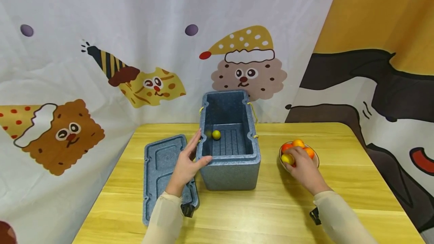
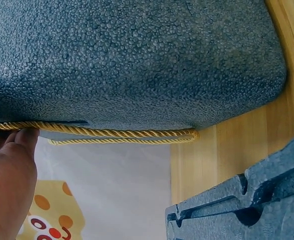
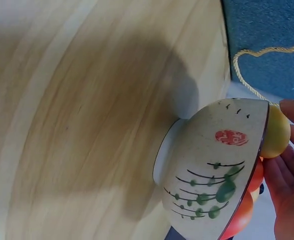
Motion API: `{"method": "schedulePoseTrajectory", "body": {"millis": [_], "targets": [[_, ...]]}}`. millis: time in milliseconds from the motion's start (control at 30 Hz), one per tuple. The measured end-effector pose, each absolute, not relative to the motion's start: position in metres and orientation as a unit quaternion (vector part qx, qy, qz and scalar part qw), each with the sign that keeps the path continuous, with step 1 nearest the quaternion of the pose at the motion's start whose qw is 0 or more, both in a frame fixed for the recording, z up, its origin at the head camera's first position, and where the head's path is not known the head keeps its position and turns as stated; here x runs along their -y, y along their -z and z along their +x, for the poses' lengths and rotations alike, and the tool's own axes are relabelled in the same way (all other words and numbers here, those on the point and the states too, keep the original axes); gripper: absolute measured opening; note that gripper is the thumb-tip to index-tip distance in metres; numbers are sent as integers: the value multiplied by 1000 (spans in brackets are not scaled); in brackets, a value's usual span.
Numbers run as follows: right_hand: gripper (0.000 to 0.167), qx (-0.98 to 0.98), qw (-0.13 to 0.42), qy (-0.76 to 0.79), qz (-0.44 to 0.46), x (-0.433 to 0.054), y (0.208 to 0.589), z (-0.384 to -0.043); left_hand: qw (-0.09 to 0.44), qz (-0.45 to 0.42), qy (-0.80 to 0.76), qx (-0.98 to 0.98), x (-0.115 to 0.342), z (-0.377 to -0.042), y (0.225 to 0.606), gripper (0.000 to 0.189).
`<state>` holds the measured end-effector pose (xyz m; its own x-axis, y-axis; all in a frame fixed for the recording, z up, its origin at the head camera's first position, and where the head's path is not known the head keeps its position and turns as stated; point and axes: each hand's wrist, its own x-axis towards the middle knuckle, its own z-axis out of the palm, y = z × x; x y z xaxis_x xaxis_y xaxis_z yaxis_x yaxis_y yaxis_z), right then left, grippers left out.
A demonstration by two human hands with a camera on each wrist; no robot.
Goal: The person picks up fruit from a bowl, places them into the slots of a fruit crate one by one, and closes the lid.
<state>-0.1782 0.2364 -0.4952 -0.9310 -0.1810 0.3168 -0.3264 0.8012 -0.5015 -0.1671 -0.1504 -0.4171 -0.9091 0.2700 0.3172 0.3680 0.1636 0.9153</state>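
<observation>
A blue-grey speckled foam box (image 1: 230,172) stands uncovered on the table, with one small yellow-green round fruit (image 1: 216,134) inside on its ribbed floor. My left hand (image 1: 187,165) rests against the box's near left corner, thumb on the front rim and straight fingers along the left side. In the left wrist view, its fingertips lie by the yellow rope (image 2: 111,132). To the right of the box is a painted ceramic bowl (image 3: 202,165) of orange and red round fruits (image 1: 298,143). At its rim my right hand (image 1: 303,168) pinches a yellow round fruit (image 3: 276,132) between thumb and fingers.
The box's lid (image 1: 168,159), in the same blue-grey foam, lies on the wooden table (image 1: 237,214) left of the box, under my left forearm. A yellow cord (image 1: 253,113) hangs on the box's right side. Behind the table hangs a printed curtain (image 1: 162,18).
</observation>
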Motion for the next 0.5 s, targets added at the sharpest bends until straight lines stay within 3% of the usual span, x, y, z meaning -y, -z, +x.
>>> {"method": "schedulePoseTrajectory", "body": {"millis": [500], "targets": [[34, 941, 155, -254, 161, -236, 503, -178, 41, -212, 618, 756, 151, -168, 421, 79]]}}
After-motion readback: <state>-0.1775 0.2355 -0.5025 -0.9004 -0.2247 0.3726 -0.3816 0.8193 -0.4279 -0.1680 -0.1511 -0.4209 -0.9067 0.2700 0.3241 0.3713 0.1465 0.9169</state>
